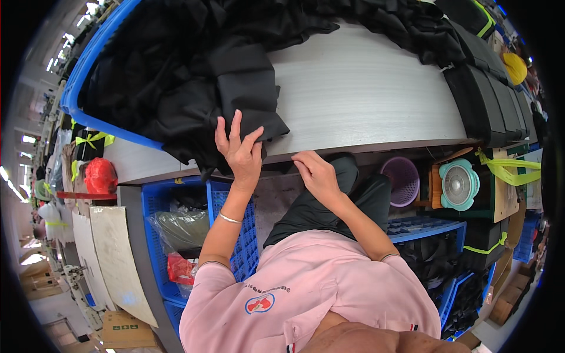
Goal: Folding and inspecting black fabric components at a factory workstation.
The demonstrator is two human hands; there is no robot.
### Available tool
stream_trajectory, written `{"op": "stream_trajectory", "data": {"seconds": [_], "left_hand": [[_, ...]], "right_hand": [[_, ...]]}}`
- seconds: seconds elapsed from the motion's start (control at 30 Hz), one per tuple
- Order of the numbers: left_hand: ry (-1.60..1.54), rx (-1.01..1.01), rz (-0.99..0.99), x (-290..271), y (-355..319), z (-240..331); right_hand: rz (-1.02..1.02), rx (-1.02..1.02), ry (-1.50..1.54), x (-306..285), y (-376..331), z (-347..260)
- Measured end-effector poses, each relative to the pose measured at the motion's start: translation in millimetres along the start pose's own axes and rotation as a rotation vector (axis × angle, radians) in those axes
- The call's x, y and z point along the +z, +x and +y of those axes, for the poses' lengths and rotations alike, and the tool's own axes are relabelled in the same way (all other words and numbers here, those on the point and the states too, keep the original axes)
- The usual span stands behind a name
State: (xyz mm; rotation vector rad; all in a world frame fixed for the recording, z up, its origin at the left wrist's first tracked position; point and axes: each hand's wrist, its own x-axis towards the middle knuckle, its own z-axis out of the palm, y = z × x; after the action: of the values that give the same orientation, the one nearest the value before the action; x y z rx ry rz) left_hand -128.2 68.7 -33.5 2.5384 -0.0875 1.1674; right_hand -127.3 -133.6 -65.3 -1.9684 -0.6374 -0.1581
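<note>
- Covering the left and far parts of the desk (365,82), black cloth (170,88) lies in loose folds; I see it bordered at left by a blue basket (72,97) and drooping over the desk's near edge.
- Left hand (240,156): open, fingers spread, over the near end of the cloth. I cannot tell how firmly it touches, and I see nothing gripped.
- Right hand (319,176): fingers loosely curled, at the desk's near edge, above the lap. I cannot tell from my view whether anything is pinched in it.
- Right side of the desk: folded black stacks (485,103), well apart from both hands.
- Below the desk, right of the knees: a purple bin (407,183) and, beside it, a teal round fan (460,184).
- Below, left: a blue crate (242,241) and a clear plastic bag (179,226).
</note>
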Motion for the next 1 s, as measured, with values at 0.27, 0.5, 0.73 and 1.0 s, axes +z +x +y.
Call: {"op": "stream_trajectory", "data": {"seconds": [0.27, 0.5, 0.73, 1.0], "left_hand": [[-0.454, -0.046, -0.074, 38, 29, 90], [-0.953, -0.297, -0.17, 72, 28, 155], [-1.109, -0.021, -0.549, 75, -12, 206], [-1.282, -0.002, -0.876, 37, -64, 230]], "right_hand": [[0.349, -0.204, -0.188, -52, 20, -16], [0.497, -0.263, -0.496, -86, -12, -9], [0.308, 0.123, -0.343, -101, -44, 67], [0.825, 0.621, 1.118, -142, 56, 89]]}}
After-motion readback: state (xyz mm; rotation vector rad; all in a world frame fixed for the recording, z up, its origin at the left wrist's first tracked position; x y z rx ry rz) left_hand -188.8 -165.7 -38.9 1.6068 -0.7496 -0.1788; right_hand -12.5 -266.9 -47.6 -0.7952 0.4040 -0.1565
